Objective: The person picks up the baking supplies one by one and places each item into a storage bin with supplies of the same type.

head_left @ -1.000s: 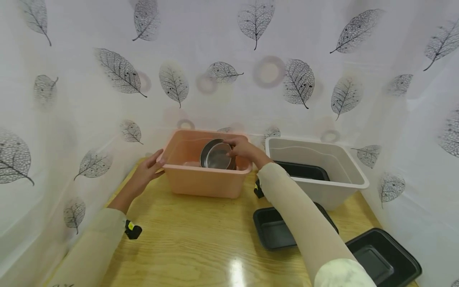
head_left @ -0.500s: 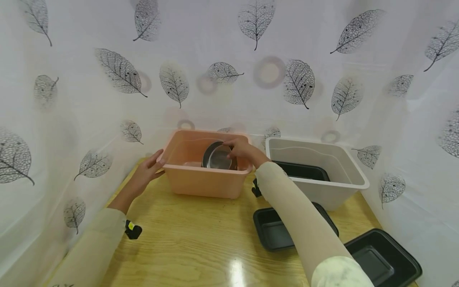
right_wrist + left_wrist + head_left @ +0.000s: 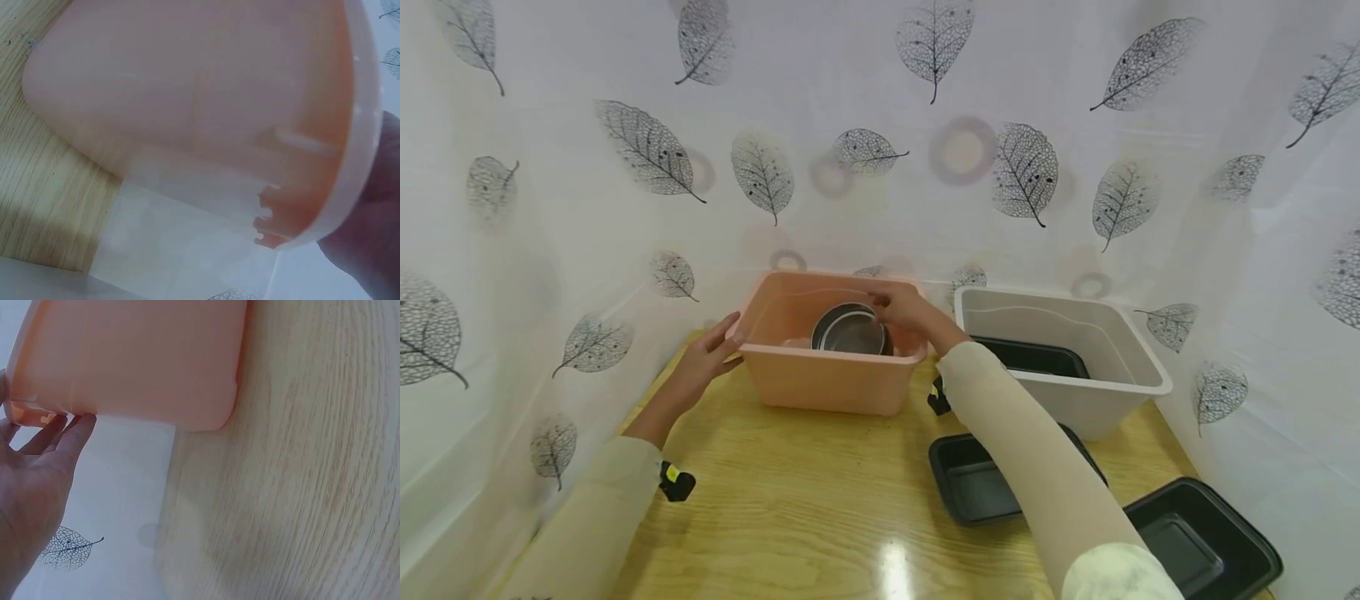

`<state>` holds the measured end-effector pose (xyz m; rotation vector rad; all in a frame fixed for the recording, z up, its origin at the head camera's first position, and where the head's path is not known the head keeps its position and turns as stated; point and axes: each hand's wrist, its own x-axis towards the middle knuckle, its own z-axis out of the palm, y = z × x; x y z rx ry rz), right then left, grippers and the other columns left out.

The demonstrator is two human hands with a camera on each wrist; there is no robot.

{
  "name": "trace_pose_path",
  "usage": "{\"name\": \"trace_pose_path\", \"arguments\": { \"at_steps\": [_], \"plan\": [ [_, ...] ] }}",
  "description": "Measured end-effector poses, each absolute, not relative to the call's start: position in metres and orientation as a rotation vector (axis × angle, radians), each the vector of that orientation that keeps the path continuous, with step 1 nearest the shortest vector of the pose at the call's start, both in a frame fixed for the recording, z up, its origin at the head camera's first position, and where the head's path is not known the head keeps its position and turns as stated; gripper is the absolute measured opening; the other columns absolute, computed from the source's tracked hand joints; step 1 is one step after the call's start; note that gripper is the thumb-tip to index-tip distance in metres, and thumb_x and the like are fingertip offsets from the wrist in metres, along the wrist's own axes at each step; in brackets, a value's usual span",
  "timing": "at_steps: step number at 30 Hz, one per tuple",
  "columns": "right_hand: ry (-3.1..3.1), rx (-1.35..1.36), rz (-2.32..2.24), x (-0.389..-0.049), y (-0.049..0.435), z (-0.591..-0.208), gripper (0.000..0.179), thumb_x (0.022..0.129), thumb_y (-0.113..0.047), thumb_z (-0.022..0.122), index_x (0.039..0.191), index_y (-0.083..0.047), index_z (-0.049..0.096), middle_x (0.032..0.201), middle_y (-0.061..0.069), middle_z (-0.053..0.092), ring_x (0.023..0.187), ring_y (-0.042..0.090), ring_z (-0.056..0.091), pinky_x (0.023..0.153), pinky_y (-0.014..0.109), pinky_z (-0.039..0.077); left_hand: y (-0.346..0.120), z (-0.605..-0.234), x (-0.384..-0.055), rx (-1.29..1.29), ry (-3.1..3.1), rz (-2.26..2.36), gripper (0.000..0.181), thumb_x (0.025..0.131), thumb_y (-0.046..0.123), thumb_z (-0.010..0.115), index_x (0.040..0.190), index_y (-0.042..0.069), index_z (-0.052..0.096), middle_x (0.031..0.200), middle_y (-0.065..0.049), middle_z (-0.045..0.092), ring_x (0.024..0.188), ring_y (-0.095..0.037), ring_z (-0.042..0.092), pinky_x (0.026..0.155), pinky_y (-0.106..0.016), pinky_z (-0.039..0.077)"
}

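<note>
A peach plastic bin (image 3: pixel 827 385) stands at the back of the table. Inside it, toward the right, a round metal cake pan (image 3: pixel 853 335) leans against a second round pan. My right hand (image 3: pixel 906 308) reaches over the bin's right end, its thumb and fingers just by the pan's upper right rim; in the right wrist view the bin's rim mostly hides this hand. My left hand (image 3: pixel 707 358) grips the rim at the bin's left end. In the left wrist view its fingers (image 3: pixel 75 437) press the outer wall below the lip.
To the right is a whitish plastic bin (image 3: pixel 1075 404) with a black rectangular baking pan (image 3: pixel 1037 358) in it. Two more black pans lie in front, one rectangular pan (image 3: pixel 973 483) partly under my right forearm, another dark pan (image 3: pixel 1187 558) near the front right edge. A leaf-print curtain (image 3: pixel 880 208) surrounds the table.
The round pans have sunk lower in the bin and shifted slightly left, away from my right fingers, which had pinched the rim. My left hand has stayed on the bin's rim.
</note>
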<state>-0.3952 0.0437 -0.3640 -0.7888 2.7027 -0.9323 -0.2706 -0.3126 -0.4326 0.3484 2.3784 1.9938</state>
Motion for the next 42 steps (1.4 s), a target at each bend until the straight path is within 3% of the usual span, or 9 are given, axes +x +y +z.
{"name": "trace_pose_path", "arguments": {
  "at_steps": [10,21,29,36,42],
  "plan": [
    [2.616,-0.865,-1.059,-0.384,0.058,-0.353,0.062,0.1,-0.02,0.065,0.156,-0.015,0.04,0.15,0.015,0.052,0.138,0.03,0.05,0.109,0.044,0.049,-0.311,-0.432,-0.269,0.351,2.374,2.019,0.069,0.108,0.034,0.046,0.163,0.013,0.011,0.169,-0.017,0.001,0.151,-0.041,0.021,0.112,-0.046,0.039],
    [2.585,-0.91,-1.163,-0.366,0.082,-0.339,0.062,0.098,-0.022,0.068,0.154,-0.009,0.043,0.15,0.018,0.052,0.14,0.035,0.047,0.112,0.051,0.045,-0.308,-0.432,-0.268,0.338,2.387,2.02,0.07,0.108,0.036,0.046,0.164,0.013,0.009,0.169,-0.016,0.0,0.151,-0.041,0.022,0.109,-0.036,0.043],
    [2.608,-0.906,-1.175,-0.353,0.115,-0.329,0.057,0.096,-0.037,0.068,0.149,-0.02,0.052,0.15,0.006,0.053,0.147,0.035,0.036,0.12,0.056,0.033,-0.309,-0.433,-0.268,0.324,2.389,2.011,0.071,0.108,0.036,0.046,0.164,0.014,0.008,0.169,-0.015,-0.001,0.152,-0.04,0.02,0.111,-0.038,0.041],
    [2.629,-0.827,-1.241,-0.342,0.147,-0.325,0.054,0.098,-0.032,0.067,0.148,-0.016,0.054,0.153,0.008,0.05,0.148,0.036,0.035,0.122,0.058,0.029,-0.31,-0.434,-0.268,0.337,2.445,1.949,0.073,0.108,0.036,0.047,0.164,0.014,0.007,0.169,-0.017,0.002,0.151,-0.039,0.022,0.108,-0.034,0.043],
    [2.577,-0.744,-1.378,-0.333,0.176,-0.33,0.052,0.099,-0.028,0.065,0.148,-0.013,0.053,0.156,0.01,0.046,0.148,0.039,0.033,0.121,0.059,0.03,-0.313,-0.433,-0.258,0.339,2.514,1.876,0.075,0.106,0.037,0.05,0.164,0.016,0.007,0.166,-0.022,0.015,0.145,-0.042,0.035,0.106,-0.029,0.047]
  ]
}}
